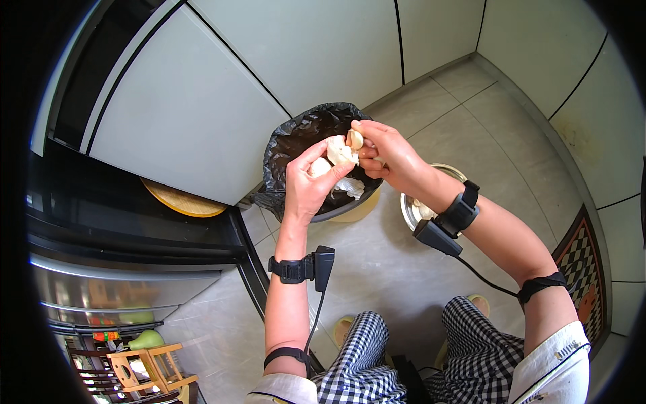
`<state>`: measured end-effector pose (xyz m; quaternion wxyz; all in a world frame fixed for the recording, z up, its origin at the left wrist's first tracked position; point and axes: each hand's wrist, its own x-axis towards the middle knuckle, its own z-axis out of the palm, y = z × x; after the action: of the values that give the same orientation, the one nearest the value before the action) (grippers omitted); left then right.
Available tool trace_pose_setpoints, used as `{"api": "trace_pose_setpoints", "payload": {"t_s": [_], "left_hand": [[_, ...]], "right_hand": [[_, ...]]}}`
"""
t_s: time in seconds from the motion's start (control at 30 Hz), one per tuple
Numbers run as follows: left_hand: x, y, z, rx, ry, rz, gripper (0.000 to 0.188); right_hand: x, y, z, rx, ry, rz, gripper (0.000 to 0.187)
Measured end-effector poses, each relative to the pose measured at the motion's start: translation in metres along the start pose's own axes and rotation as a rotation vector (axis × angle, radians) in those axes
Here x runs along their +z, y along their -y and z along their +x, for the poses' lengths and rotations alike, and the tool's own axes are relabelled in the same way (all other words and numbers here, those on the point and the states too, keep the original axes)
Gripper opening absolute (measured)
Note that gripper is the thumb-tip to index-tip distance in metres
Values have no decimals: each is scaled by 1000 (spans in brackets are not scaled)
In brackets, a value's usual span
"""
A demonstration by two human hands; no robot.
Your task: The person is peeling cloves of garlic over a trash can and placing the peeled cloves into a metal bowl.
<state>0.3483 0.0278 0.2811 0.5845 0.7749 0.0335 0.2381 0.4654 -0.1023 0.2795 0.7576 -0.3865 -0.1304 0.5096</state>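
Over a trash bin (360,210) lined with a black plastic bag (277,149), both my hands are raised close together. My left hand (304,192) is closed round a partly broken garlic bulb (340,151) with papery white skin. A pale rounded garlic piece (320,167) also shows between its thumb and fingers. In my right hand (397,156), the thumb and fingertips pinch a garlic clove (355,139) against the bulb's side. White peel (350,188) lies inside the bin, below the hands.
A metal bowl (406,211) holding pale garlic stands on the tiled floor, partly hidden by my right forearm. White cabinets (195,94) rise behind the bin. A patterned mat (584,269) lies at right; small wooden chairs (151,369) appear lower left.
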Motion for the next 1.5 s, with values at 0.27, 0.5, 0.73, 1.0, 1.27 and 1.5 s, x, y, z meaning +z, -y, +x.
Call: {"api": "trace_pose_setpoints", "payload": {"t_s": [0.27,0.5,0.73,1.0,1.27,1.5], "left_hand": [[-5,2,-2,-259,-49,-339,46],[-3,4,-1,-380,-86,-252,35],[1,7,2,-236,-63,-43,28],[1,7,1,-117,-59,6,24],[2,8,2,-119,-113,8,22],[-1,5,2,-116,-58,40,21]], "right_hand": [[0,10,-3,-50,81,-7,27],[-5,-2,-1,-80,2,-287,20],[6,9,-11,-34,73,-572,22],[9,5,-12,-151,84,-764,20],[5,-10,-4,-250,34,-605,20],[4,-1,-9,-134,85,-599,15]]}}
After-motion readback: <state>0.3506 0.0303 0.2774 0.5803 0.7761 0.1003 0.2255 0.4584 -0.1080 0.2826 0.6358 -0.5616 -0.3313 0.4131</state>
